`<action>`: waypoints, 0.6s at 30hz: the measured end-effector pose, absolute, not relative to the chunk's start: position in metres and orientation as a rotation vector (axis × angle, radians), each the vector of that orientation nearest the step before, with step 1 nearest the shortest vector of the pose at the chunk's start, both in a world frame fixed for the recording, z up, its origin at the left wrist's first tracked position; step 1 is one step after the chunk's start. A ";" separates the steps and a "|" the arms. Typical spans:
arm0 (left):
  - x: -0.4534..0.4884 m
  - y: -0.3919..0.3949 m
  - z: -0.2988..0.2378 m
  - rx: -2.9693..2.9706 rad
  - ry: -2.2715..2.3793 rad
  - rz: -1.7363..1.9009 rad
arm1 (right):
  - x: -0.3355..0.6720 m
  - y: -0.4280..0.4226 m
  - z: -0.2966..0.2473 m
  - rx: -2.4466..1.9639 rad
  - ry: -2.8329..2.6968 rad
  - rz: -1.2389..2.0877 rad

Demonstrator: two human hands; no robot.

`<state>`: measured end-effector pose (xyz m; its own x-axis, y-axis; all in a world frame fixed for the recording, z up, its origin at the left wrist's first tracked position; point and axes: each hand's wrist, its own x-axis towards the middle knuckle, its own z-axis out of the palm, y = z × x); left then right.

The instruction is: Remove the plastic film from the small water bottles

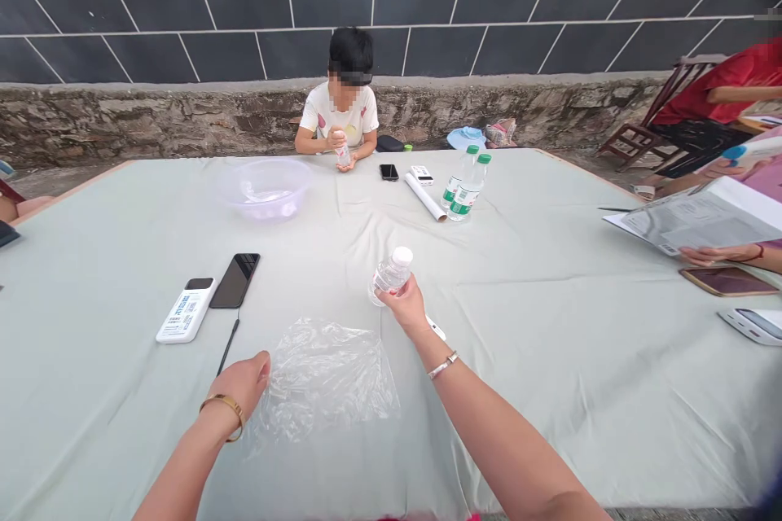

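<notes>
Gripping a small clear plastic bottle with a white cap [399, 259], the right hand [406, 305] has its thumb and fingers closed around the lower body, over the middle of the pale-cloth-covered table [550, 391]. The bottle tilts slightly; whether its base touches the cloth, I cannot tell. The left hand [243, 384] is curled at the left side of one crumpled, transparent plastic bag [336, 374], toward the table's near edge; whether it pinches the film is unclear.

For good handling, the right hand should hold firmly but lightly, since thin plastic walls could dent, and leave the cap free. The left hand would do best to keep the film low and spread, so that it does not snag on the silver bracelet [443, 365].

Counting outward: one white power bank [186, 311] and one black smartphone [235, 281] lie side by side toward the left edge. Near the far edge stand one translucent lilac plastic basin [235, 194] and two tall clear bottles with green caps [467, 187], beside one white paper roll [426, 197], one small black phone [388, 172] and one small white device [421, 175]. Across the far edge, one person in a white patterned shirt [314, 110] holds one more small bottle [343, 153]. By the right edge lie one brown-edged phone [730, 281] and one white rounded device [753, 326].
</notes>
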<state>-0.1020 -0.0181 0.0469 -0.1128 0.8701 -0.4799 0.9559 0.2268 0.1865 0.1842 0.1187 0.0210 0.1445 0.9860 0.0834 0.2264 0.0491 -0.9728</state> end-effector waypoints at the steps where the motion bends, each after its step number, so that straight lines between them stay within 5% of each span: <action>1: -0.105 -0.021 0.049 1.626 2.007 -0.218 | 0.185 0.127 0.019 -1.444 -1.264 0.897; 18: -0.094 -0.017 0.082 1.693 1.964 -0.308 | 0.187 0.119 0.020 -1.571 -1.480 0.652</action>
<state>-0.0939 -0.0174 0.0823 -0.0796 0.8486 -0.5231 0.9679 0.1913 0.1630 0.1866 0.1187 0.0202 0.1607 0.9704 0.1804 0.5219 0.0716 -0.8500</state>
